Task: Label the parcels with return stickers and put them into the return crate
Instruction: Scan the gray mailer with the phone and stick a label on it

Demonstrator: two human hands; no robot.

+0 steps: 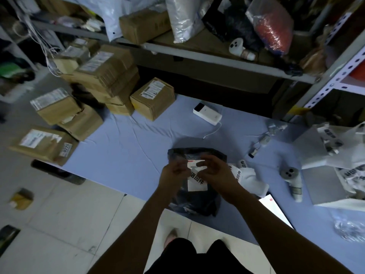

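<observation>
A black plastic mailer parcel lies on the blue sheet on the floor in front of me. Over it hangs a white return sticker strip with black printed characters. My left hand pinches the strip's upper left edge. My right hand pinches its upper right part, fingers curled over the top. More sticker strips lie just right of the parcel on a white bag. Several labelled cardboard parcels are stacked at the left and back of the sheet.
A white power bank with a cable lies behind the parcel. A handheld scanner, white bags and boxes crowd the right side. A lit phone screen lies at my right forearm. Metal shelving full of parcels stands behind.
</observation>
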